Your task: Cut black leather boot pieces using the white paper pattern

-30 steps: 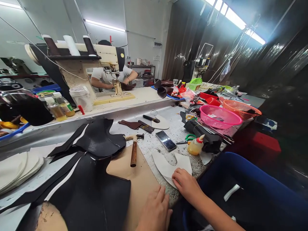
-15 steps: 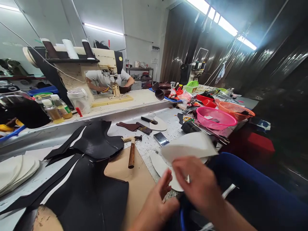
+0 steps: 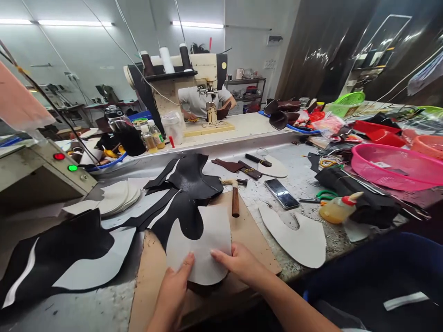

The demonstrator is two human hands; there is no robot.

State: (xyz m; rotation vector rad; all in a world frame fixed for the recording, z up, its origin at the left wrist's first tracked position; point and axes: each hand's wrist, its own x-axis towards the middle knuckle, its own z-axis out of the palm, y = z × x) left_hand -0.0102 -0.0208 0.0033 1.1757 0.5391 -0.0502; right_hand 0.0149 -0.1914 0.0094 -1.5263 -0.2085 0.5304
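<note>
Both hands hold a white U-shaped lining sheet (image 3: pixel 214 226) over a black leather piece (image 3: pixel 159 230) on a tan board (image 3: pixel 143 276). My left hand (image 3: pixel 175 283) grips its lower left edge, thumb on top. My right hand (image 3: pixel 238 263) grips the right edge, its thumb flat on the sheet; the fingers underneath are hidden. Black shows through the notch and below the lower edge. Just beyond lies another black leather piece (image 3: pixel 192 177). A hammer (image 3: pixel 235 203) with a wooden handle lies behind the sheet. Another white U-shaped piece (image 3: pixel 308 244) rests to the right.
White pieces (image 3: pixel 119 198) are stacked at left, near a black piece (image 3: pixel 69 244) with a white part. A phone (image 3: pixel 282 193), scissors (image 3: pixel 321 197) and glue bottle (image 3: pixel 337 210) lie right. A blue bin (image 3: pixel 391 258) stands front right; a sewing machine (image 3: pixel 173 74) behind.
My right hand has brought the white sheet from the right, above the other U-shaped piece, onto the black leather. My left hand, open before, now grips it too. The view has turned left.
</note>
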